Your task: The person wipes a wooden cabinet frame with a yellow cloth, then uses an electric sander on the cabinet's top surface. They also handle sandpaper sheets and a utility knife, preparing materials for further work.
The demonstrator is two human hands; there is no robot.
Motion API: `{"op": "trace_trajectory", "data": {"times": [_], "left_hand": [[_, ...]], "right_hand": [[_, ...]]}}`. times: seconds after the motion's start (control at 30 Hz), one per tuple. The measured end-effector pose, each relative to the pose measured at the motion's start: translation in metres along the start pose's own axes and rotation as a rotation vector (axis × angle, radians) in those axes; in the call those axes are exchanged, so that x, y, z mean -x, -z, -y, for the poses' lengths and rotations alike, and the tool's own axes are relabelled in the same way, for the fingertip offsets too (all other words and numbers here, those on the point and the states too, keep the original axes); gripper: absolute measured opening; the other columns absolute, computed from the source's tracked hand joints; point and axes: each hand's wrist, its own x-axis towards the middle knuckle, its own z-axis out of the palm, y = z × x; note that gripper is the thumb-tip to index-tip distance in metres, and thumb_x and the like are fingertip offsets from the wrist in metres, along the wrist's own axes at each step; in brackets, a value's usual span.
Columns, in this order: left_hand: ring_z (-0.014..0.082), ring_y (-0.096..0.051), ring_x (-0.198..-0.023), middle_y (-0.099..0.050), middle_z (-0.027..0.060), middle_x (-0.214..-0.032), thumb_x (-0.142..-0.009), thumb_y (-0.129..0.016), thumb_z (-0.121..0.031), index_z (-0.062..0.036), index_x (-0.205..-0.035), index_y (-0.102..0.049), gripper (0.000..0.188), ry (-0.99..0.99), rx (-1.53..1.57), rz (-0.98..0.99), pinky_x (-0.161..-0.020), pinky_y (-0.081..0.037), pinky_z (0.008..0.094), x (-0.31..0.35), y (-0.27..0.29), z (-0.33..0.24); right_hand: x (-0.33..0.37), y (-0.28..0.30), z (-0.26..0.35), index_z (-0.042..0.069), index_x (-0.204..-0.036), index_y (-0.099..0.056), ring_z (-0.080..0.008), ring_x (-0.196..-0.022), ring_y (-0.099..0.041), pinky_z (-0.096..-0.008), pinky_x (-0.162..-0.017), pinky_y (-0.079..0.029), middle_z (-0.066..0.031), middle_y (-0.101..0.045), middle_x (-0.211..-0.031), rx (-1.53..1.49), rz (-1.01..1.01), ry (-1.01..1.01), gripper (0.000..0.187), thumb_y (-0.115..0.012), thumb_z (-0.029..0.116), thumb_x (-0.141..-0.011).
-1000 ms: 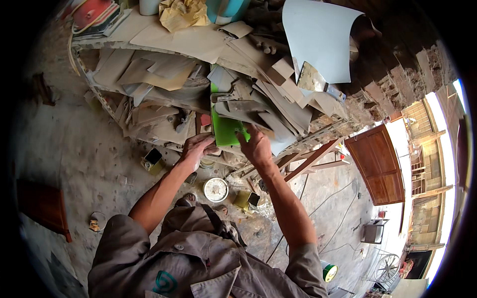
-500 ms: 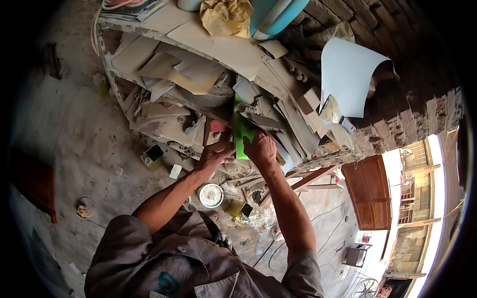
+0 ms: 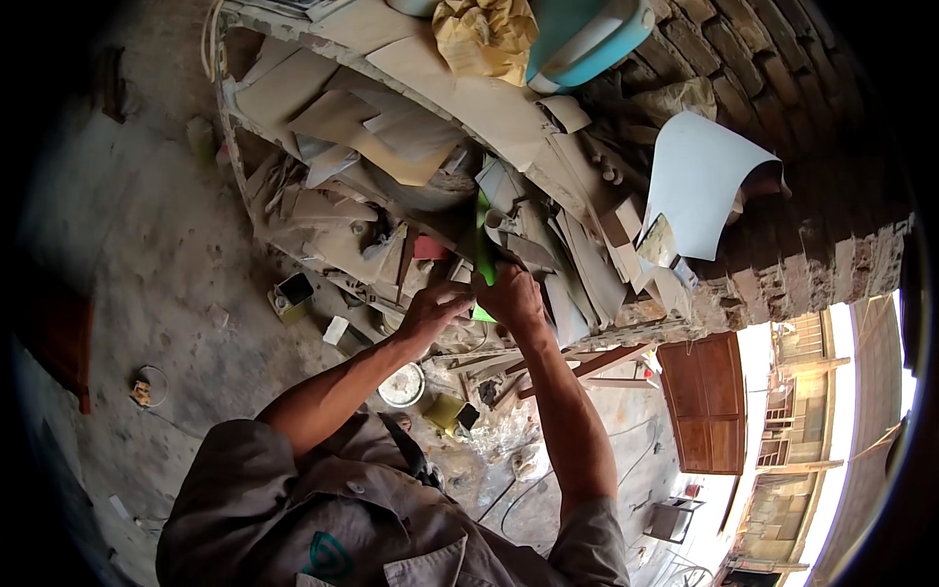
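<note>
A bright green strip of sheet material stands among scrap pieces on the cluttered shelf in front of me. My right hand is closed around its near part, knuckles up, covering some of it. A small green end shows below, between the two hands. Close on the left, my left hand has its fingers curled together by the strip's edge; its fingertips are partly hidden, so I cannot make out what they grip. A small red piece lies just beyond the left hand.
Stacked grey and tan sheets fill the shelf. Above are crumpled brown paper and a blue container. A curled white sheet leans by the brick wall. A white round tub and yellowish can stand on the floor.
My right hand has moved slightly up along the green strip and covers more of it. My left hand has come closer to the right. The whole view has shifted a little.
</note>
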Motion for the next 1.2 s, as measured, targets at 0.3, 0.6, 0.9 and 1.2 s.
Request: {"op": "trace_trajectory", "data": {"times": [0.3, 0.6, 0.9, 1.2], "left_hand": [[0.0172, -0.068, -0.094, -0.069, 0.0054, -0.099, -0.099, -0.061, -0.021, -0.0041, -0.107, -0.067, 0.020, 0.073, 0.139, -0.049, -0.085, -0.056, 0.0372, -0.007, 0.008, 0.011], [0.0220, -0.069, -0.091, -0.068, 0.0115, -0.102, -0.097, -0.064, -0.017, 0.0014, -0.113, -0.064, 0.024, 0.021, 0.133, -0.096, -0.080, -0.060, 0.0396, -0.003, 0.003, 0.006], [0.0228, -0.068, -0.086, -0.068, 0.0121, -0.100, -0.096, -0.066, -0.016, 0.0023, -0.111, -0.065, 0.024, 0.074, 0.195, -0.069, -0.080, -0.060, 0.0393, -0.008, 0.003, 0.008], [0.0221, -0.068, -0.084, -0.068, 0.0114, -0.095, -0.095, -0.065, -0.015, 0.0026, -0.110, -0.065, 0.023, 0.112, 0.247, -0.105, -0.079, -0.060, 0.0389, -0.010, -0.001, 0.008]], "right_hand": [[-0.008, 0.000, -0.008, -0.001, -0.084, -0.067, -0.0461, -0.081, -0.066, -0.0517, -0.078, -0.054, -0.0258, -0.068, -0.086, -0.166, -0.056, 0.210, 0.025, -0.064, 0.022, -0.077], [-0.008, 0.008, -0.020, -0.003, -0.082, -0.064, -0.0491, -0.083, -0.063, -0.0534, -0.074, -0.052, -0.0289, -0.064, -0.084, -0.160, -0.040, 0.241, 0.024, -0.064, 0.021, -0.078], [-0.008, 0.013, -0.027, -0.002, -0.080, -0.062, -0.0489, -0.073, -0.062, -0.0509, -0.064, -0.050, -0.0285, -0.060, -0.073, -0.208, -0.104, 0.290, 0.023, -0.066, 0.020, -0.080], [-0.004, 0.021, -0.021, -0.001, -0.084, -0.065, -0.0486, -0.076, -0.064, -0.0507, -0.066, -0.052, -0.0284, -0.063, -0.076, -0.242, -0.059, 0.212, 0.023, -0.066, 0.022, -0.080]]}}
